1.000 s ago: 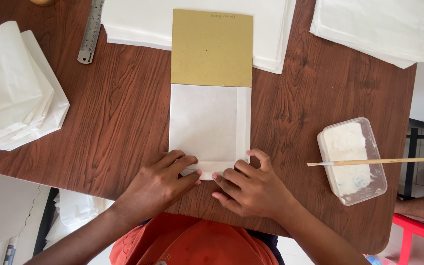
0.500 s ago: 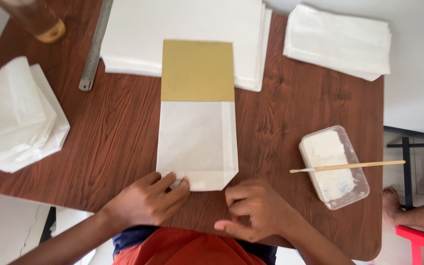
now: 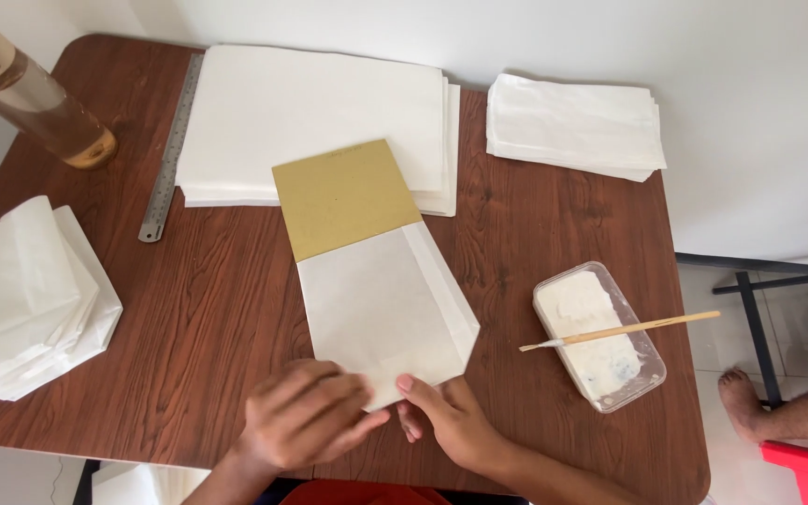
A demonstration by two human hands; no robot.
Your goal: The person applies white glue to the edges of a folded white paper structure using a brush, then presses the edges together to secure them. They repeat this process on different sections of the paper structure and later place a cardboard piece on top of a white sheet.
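Note:
A white folded paper bag (image 3: 385, 304) lies on the brown wooden table (image 3: 208, 299), wrapped around a tan cardboard sheet (image 3: 343, 194) that sticks out of its far end. The bag is turned a little, its near end pointing at me. My left hand (image 3: 306, 413) covers the bag's near folded corner, fingers pressed flat on it. My right hand (image 3: 446, 421) touches the same near edge from the right, its fingertips on the paper.
A large stack of white sheets (image 3: 320, 122) and a smaller stack (image 3: 572, 123) lie at the back. Finished white bags (image 3: 21, 299) pile at the left. A steel ruler (image 3: 172, 150), a bottle (image 3: 35, 98), a paste tub (image 3: 598, 335) with a wooden stick (image 3: 624, 330). Another person's foot (image 3: 750, 397) at the right.
The bag and cardboard have swung so that the far end leans left. Both hands stay on the near fold, the right hand now closer to the left. The view has tilted up.

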